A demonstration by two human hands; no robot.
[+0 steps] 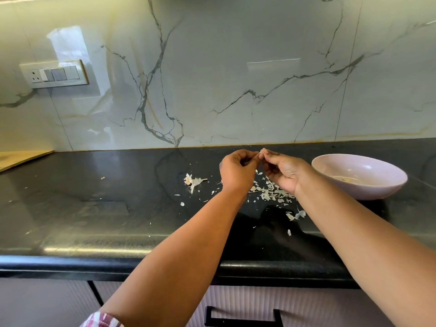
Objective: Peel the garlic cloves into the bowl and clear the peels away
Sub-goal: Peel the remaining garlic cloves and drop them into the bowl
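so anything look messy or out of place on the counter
Only garlic peels strewn over the black countertop beneath both hands, plus a stripped garlic stem left of them. The bowl sits upright, undamaged.

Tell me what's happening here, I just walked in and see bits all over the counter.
A person is peeling garlic. Both hands, left hand and right hand, pinch a small clove between the fingertips above the dark counter. Papery peels lie scattered beneath them, uncleared. The pale bowl sits to the right with a little in it.
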